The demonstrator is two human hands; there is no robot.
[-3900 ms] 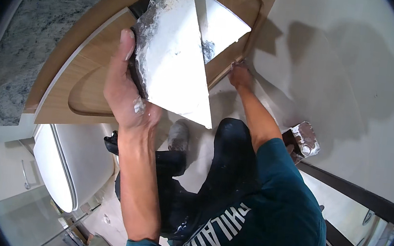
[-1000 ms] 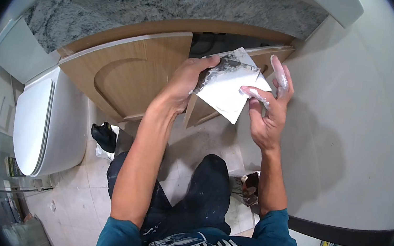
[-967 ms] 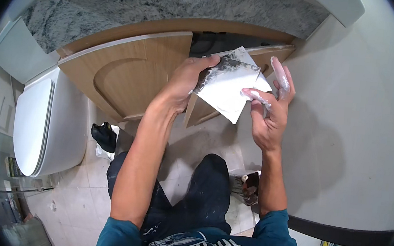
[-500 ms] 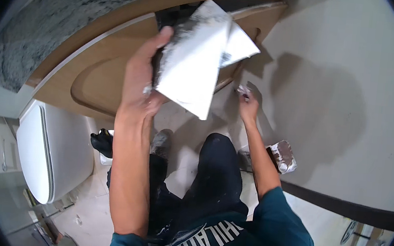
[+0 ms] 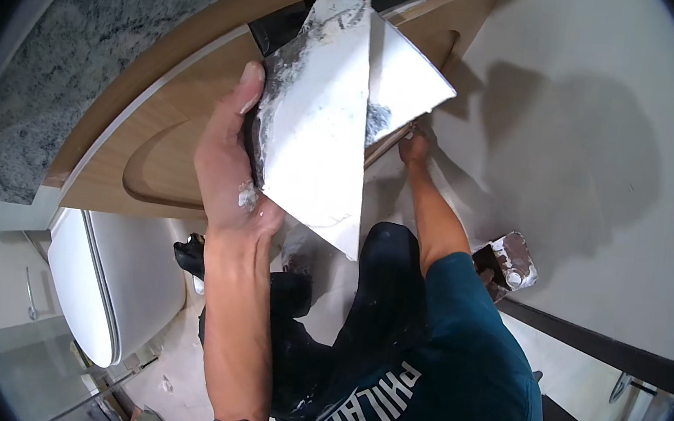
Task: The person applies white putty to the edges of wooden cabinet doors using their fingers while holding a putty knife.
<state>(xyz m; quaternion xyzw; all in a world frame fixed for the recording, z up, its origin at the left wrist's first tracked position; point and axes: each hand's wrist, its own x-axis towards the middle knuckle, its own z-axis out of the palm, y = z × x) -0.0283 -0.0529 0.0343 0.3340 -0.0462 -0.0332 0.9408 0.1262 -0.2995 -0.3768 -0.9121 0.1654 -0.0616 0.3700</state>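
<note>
Left hand (image 5: 236,159) gripping two flat white angular slabs (image 5: 318,118) (kinda grimy); right hand (image 5: 414,146) near tan wooden door (image 5: 437,40), can't tell its grip.

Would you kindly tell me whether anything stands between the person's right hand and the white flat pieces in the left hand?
Nothing visible stands between the right hand and the white flat pieces in the left hand. The wooden cabinet door shows close to the right hand; contact is unclear.

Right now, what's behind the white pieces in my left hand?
Past the edges of the white pieces, wooden cabinet doors and a dark gap show. Part of your left hand, and whatever else lies directly behind, is covered and can't be seen.
</note>
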